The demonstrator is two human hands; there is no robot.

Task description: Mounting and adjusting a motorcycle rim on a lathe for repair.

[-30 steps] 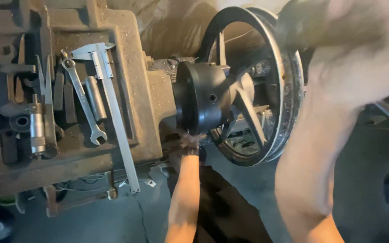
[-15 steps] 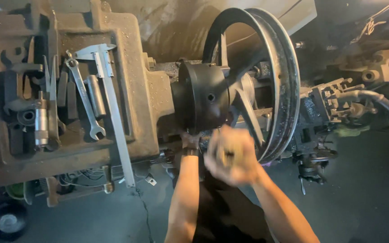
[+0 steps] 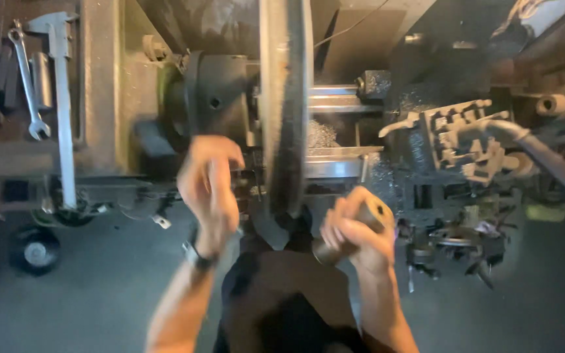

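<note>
Dark steel bar point(image 3: 361, 225), lower centre: your right hand point(image 3: 354, 238) is clenched around it, just right of the big wheel point(image 3: 286, 104) seen edge-on at centre. Your left hand point(image 3: 209, 189) is blurred; cannot tell its grip. Risk: knuckles striking the wheel rim if the bar slips.

Dim workshop light, deep shadows upper right, and motion blur throughout the picture.
</note>
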